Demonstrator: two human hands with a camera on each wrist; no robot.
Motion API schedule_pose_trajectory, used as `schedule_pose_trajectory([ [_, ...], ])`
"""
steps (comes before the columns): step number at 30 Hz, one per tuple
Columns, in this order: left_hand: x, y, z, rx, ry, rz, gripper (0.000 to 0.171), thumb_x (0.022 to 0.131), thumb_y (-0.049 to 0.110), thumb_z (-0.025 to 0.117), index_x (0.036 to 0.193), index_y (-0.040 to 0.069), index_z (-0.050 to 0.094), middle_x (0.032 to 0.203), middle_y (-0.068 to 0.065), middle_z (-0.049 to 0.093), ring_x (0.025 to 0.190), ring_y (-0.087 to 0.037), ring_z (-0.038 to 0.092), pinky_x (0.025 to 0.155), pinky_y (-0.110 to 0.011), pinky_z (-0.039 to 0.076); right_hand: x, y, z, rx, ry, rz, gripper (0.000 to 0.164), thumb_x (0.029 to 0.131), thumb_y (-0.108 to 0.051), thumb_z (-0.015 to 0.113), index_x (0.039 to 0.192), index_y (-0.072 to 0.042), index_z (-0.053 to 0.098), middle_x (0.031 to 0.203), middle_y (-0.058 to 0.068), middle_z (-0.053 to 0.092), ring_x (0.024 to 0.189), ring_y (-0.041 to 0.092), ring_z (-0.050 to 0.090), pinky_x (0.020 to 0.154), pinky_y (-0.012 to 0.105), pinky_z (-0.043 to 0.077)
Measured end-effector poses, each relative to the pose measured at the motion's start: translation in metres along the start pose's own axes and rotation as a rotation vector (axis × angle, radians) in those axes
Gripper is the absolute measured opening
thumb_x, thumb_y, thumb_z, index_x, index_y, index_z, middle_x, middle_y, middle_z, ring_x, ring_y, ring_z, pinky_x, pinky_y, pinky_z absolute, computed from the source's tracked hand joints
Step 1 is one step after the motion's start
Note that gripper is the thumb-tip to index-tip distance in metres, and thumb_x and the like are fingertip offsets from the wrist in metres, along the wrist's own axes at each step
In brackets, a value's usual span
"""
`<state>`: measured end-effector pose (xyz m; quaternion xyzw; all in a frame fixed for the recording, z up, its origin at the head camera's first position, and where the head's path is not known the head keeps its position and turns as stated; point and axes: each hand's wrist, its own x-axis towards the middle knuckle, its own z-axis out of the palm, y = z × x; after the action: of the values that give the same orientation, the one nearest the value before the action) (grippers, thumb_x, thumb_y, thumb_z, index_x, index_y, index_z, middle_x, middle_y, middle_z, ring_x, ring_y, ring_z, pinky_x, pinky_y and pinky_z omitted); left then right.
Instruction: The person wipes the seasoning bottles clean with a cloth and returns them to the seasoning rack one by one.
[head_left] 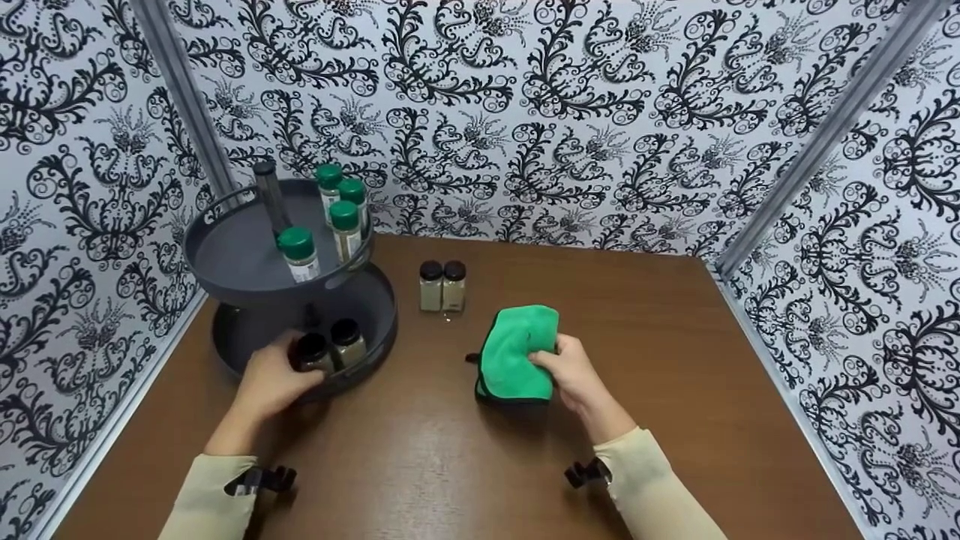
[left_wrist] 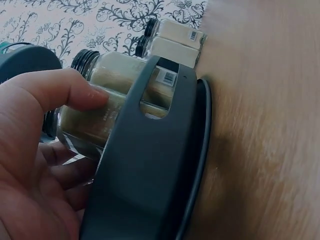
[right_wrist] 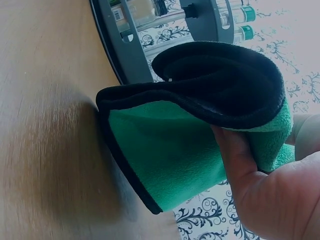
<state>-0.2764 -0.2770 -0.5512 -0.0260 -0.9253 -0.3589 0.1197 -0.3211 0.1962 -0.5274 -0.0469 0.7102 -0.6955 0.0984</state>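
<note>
My left hand grips a glass spice jar with a black lid, thumb on one side and fingers curled round the other. That jar is in the lower tier of a dark grey two-tier stand, behind its raised rim. Beside it in the same tier is a second black-lidded jar. My right hand pinches a folded green cloth with black edging and a dark inner side, held to the right of the stand. In the right wrist view the cloth curls over, its lower edge close to the table.
Several green-capped bottles stand on the upper tier round the stand's dark post. Two dark-lidded jars stand together on the brown table. Patterned walls enclose the back and sides.
</note>
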Motion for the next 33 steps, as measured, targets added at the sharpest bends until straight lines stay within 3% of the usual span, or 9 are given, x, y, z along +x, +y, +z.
schedule_pose_trajectory([
  [3, -0.004, 0.002, -0.003, -0.019, 0.017, 0.004, 0.071, 0.079, 0.024, 0.085, 0.142, 0.007, 0.056, 0.127, -0.022, 0.071, 0.112, -0.040, 0.069, 0.095, -0.056, 0.052, 0.000, 0.001, 0.001, 0.002, 0.002, -0.003, 0.025, 0.090, 0.007, 0.062, 0.115, 0.009, 0.065, 0.096, 0.004, 0.073, 0.087, 0.017, 0.073, 0.079, 0.032, 0.062],
  [5, -0.006, 0.006, -0.004, -0.047, 0.064, 0.014, 0.074, 0.079, 0.021, 0.085, 0.144, 0.007, 0.054, 0.129, -0.021, 0.071, 0.114, -0.039, 0.069, 0.096, -0.053, 0.052, 0.000, 0.001, 0.000, 0.002, 0.006, -0.008, 0.026, 0.089, 0.007, 0.062, 0.115, 0.009, 0.065, 0.096, 0.003, 0.073, 0.087, 0.016, 0.073, 0.079, 0.032, 0.062],
  [12, -0.012, 0.032, -0.001, -0.050, 0.455, 0.175, 0.042, 0.079, 0.011, 0.083, 0.117, 0.000, 0.070, 0.107, -0.017, 0.077, 0.098, -0.036, 0.073, 0.086, -0.044, 0.049, -0.001, 0.002, -0.001, 0.001, 0.029, -0.018, 0.024, 0.088, 0.007, 0.062, 0.112, 0.009, 0.065, 0.094, 0.004, 0.073, 0.086, 0.016, 0.072, 0.078, 0.032, 0.062],
  [16, -0.011, 0.055, 0.001, -0.058, 0.561, 0.220, 0.029, 0.078, 0.007, 0.082, 0.104, 0.001, 0.072, 0.098, -0.016, 0.076, 0.091, -0.033, 0.073, 0.083, -0.033, 0.050, 0.000, 0.000, -0.002, 0.001, 0.029, -0.017, 0.024, 0.089, 0.007, 0.062, 0.113, 0.010, 0.065, 0.096, 0.004, 0.072, 0.088, 0.017, 0.072, 0.079, 0.032, 0.062],
  [20, -0.008, 0.082, 0.006, -0.097, 0.570, 0.276, 0.024, 0.077, 0.003, 0.083, 0.099, 0.004, 0.073, 0.094, -0.011, 0.076, 0.088, -0.026, 0.074, 0.084, -0.015, 0.047, 0.002, -0.001, -0.003, 0.009, 0.038, -0.011, 0.028, 0.090, 0.006, 0.062, 0.117, 0.010, 0.063, 0.100, 0.005, 0.072, 0.091, 0.018, 0.071, 0.081, 0.032, 0.061],
  [22, -0.008, 0.094, 0.013, -0.107, 0.558, 0.323, 0.024, 0.077, 0.002, 0.083, 0.098, 0.005, 0.074, 0.093, -0.009, 0.077, 0.086, -0.025, 0.074, 0.084, -0.013, 0.048, 0.002, -0.002, -0.005, 0.016, 0.042, -0.015, 0.029, 0.089, 0.006, 0.062, 0.118, 0.011, 0.063, 0.100, 0.005, 0.072, 0.092, 0.018, 0.070, 0.082, 0.032, 0.061],
  [27, -0.004, 0.120, 0.035, -0.097, 0.487, 0.418, 0.025, 0.077, 0.006, 0.085, 0.100, 0.006, 0.074, 0.094, -0.007, 0.076, 0.087, -0.021, 0.074, 0.081, -0.028, 0.057, 0.001, -0.003, -0.007, 0.027, 0.042, -0.025, 0.029, 0.088, 0.006, 0.063, 0.116, 0.011, 0.064, 0.099, 0.004, 0.072, 0.091, 0.017, 0.069, 0.082, 0.031, 0.060],
  [30, 0.005, 0.134, 0.049, -0.094, 0.443, 0.465, 0.029, 0.076, 0.007, 0.086, 0.102, 0.007, 0.073, 0.094, -0.007, 0.074, 0.086, -0.021, 0.072, 0.078, -0.038, 0.059, 0.001, -0.003, -0.008, 0.028, 0.046, -0.023, 0.026, 0.088, 0.006, 0.064, 0.114, 0.009, 0.066, 0.097, 0.003, 0.072, 0.090, 0.016, 0.069, 0.081, 0.031, 0.060],
  [33, 0.019, 0.146, 0.063, -0.114, 0.410, 0.500, 0.029, 0.078, 0.008, 0.085, 0.103, 0.007, 0.072, 0.092, -0.007, 0.073, 0.082, -0.021, 0.069, 0.074, -0.040, 0.058, 0.002, -0.004, -0.009, 0.035, 0.055, -0.024, 0.023, 0.088, 0.006, 0.064, 0.110, 0.008, 0.067, 0.096, 0.003, 0.072, 0.089, 0.016, 0.069, 0.080, 0.032, 0.060],
])
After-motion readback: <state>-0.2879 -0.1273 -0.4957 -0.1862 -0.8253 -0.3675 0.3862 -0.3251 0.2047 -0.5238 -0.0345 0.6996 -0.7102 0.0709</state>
